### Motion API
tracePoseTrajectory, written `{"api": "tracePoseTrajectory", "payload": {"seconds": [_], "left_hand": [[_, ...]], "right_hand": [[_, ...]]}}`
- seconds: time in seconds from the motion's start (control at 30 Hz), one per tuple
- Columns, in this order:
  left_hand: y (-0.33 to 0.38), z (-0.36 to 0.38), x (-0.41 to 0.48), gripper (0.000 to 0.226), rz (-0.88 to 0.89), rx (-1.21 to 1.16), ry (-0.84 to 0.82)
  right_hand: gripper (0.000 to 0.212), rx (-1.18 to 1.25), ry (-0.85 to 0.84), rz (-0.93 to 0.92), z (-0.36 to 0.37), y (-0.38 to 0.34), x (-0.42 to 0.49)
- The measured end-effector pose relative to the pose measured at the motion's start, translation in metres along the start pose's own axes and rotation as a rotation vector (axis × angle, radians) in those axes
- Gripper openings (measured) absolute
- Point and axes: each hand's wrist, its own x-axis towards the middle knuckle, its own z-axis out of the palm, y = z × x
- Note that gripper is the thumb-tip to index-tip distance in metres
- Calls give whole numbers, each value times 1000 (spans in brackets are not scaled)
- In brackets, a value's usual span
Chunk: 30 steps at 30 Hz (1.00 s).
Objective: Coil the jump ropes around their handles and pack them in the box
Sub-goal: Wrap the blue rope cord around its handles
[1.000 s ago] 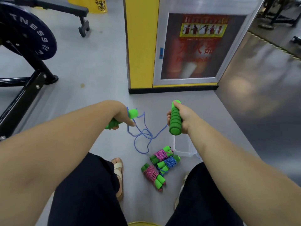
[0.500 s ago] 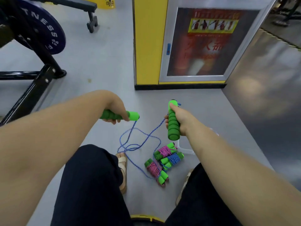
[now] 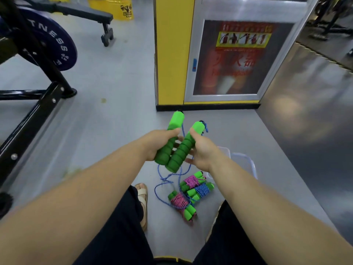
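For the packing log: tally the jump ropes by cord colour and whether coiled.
coiled pink jump ropes: 2
coiled blue jump rope: 1
uncoiled blue jump rope: 1
Total: 4

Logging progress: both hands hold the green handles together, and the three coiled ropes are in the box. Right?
No: the head view shows the three coiled ropes on the floor beside the box, not in it. The rest holds.
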Motion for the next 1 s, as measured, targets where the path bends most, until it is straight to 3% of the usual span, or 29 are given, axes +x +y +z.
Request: {"api": "tracePoseTrajectory", "payload": {"seconds": [0.3, 0.4, 0.57, 0.63, 0.7, 0.73, 0.83, 0.87, 0.9, 0.93, 1.0], "left_hand": [[-45, 11, -15, 24, 60, -41, -197], [-52, 11, -20, 10, 110, -18, -222], [-45, 0, -29, 22, 58, 90, -311], [-29, -7, -36, 23, 32, 84, -322], [-7, -15, -45, 24, 27, 107, -343], [3, -20, -48, 27, 17, 125, -358], [26, -25, -57, 47, 11, 159, -421], [32, -23, -59, 60, 21, 152, -447], [37, -22, -62, 68, 43, 134, -461], [45, -21, -64, 70, 82, 102, -458], [62, -28, -64, 55, 162, -18, -347]], "right_hand": [[43, 121, -138, -43, -7, 53, -15], [43, 161, -180, -53, -11, 58, -22], [49, 21, -296, 3, -25, 37, -38], [44, -63, -245, 2, -43, 20, -43], [24, -122, -79, -116, -63, 3, -42], [25, -172, -30, -204, -72, -4, -38], [78, -384, -201, -365, -62, -30, -33], [71, -454, -274, -384, -50, -34, -31], [47, -496, -325, -408, -35, -38, -32], [24, -504, -318, -420, -22, -40, -30], [16, -478, -241, -341, -14, -37, -25]]}}
